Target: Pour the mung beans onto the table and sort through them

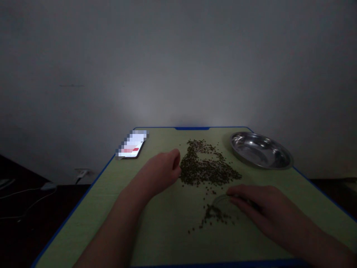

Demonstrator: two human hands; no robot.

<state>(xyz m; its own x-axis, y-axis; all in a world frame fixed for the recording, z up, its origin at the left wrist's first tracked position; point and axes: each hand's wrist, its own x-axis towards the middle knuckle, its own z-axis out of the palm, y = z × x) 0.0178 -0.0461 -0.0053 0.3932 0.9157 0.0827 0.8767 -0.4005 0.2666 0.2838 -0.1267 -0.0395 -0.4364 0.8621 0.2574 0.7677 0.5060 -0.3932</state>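
Note:
Small dark-green beans, like mung beans (pixel 208 172), lie spread in a loose pile on the table, with a bare patch toward the pile's far side. My left hand (pixel 164 167) is curled closed at the pile's left edge; whatever its fingers may hold is hidden. In my right hand (pixel 258 204) is what looks like a spoon (pixel 221 200), its rounded, pale end blurred and low over the tabletop. Just by that end, a smaller scatter of beans (pixel 214 214) lies nearer to me than the main pile.
A shiny oval metal bowl (pixel 260 150) stands at the far right of the green, blue-edged table (pixel 164 238). On the far left lies a phone (pixel 132 145) with its screen lit. Behind is a grey wall (pixel 178 67) with a plugged-in socket (pixel 83 173); cables trail at left.

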